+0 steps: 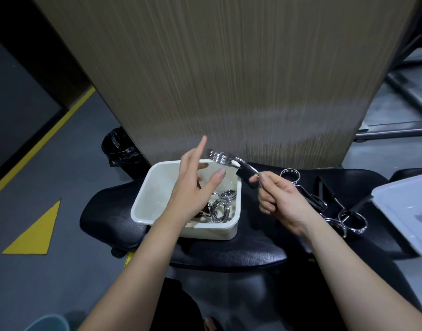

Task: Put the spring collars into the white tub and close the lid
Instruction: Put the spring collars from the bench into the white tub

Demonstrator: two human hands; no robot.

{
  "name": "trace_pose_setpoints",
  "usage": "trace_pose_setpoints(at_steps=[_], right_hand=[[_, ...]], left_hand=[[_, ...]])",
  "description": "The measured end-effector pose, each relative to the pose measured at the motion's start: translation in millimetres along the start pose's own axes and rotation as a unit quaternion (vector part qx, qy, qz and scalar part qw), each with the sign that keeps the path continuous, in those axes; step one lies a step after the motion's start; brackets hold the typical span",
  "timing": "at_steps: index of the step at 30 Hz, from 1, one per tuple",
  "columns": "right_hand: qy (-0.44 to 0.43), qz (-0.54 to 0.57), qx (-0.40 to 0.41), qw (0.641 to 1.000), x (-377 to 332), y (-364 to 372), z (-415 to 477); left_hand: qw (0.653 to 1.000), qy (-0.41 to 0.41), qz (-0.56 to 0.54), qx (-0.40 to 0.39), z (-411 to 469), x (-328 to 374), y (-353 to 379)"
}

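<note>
The white tub stands open on a black padded bench, with chrome spring collars lying in its right half. My left hand hovers over the tub, fingers spread, holding nothing. My right hand grips the black-handled end of a spring collar; its chrome coil hangs over the tub's far right corner. More spring collars lie on the bench to the right of the tub, one just behind my right hand. The white lid rests at the right edge.
The black padded bench carries everything. A wood-grain panel rises right behind the tub. A bin with a black bag stands at the left of the panel. Grey floor with yellow markings lies to the left.
</note>
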State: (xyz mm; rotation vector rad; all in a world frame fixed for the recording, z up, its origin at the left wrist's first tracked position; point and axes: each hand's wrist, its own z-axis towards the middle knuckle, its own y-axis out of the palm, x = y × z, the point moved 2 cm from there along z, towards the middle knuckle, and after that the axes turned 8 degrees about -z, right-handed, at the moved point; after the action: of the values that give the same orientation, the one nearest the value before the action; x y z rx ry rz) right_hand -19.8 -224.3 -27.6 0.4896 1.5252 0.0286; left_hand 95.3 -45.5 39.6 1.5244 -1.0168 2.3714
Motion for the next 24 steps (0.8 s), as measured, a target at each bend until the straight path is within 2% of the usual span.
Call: trace_pose_setpoints(at_steps=[3, 6, 8, 10, 11, 15, 17, 19, 22, 24], right_hand=[[0.002, -0.033, -0.02, 0.999, 2, 4, -2], [-0.001, -0.017, -0.023, 1.0, 3, 8, -3], [-0.003, 0.001, -0.04, 0.999, 6, 13, -4], [-0.009, -0.024, -0.066, 0.998, 8, 18, -6], [-0.012, -0.052, -0.072, 0.996, 8, 20, -7], [-0.004, -0.105, -0.058, 0.993, 6, 22, -7], [0.012, -0.118, -0.029, 0.992, 7, 21, -5], [0.02, -0.12, 0.018, 0.992, 7, 19, -3], [0.014, -0.158, 0.061, 0.985, 5, 16, -2], [0.019, -0.185, 0.062, 0.981, 5, 16, -3]], left_hand=[[0.994, -0.088, -0.064, -0.004, 0, 3, 0], [0.949, -0.209, -0.234, 0.04, -3, 5, 3], [0.933, -0.255, -0.253, -0.011, -6, 8, 11], [0.947, -0.235, -0.21, -0.062, -12, 10, 21], [0.953, -0.219, -0.199, -0.059, -14, 12, 26], [0.956, -0.166, -0.242, -0.01, -14, 21, 31], [0.946, -0.145, -0.289, 0.012, -10, 31, 27], [0.952, -0.121, -0.274, 0.06, -3, 37, 12], [0.979, -0.084, -0.14, 0.121, 10, 31, -31], [0.994, -0.03, 0.047, 0.098, 15, 20, -54]])
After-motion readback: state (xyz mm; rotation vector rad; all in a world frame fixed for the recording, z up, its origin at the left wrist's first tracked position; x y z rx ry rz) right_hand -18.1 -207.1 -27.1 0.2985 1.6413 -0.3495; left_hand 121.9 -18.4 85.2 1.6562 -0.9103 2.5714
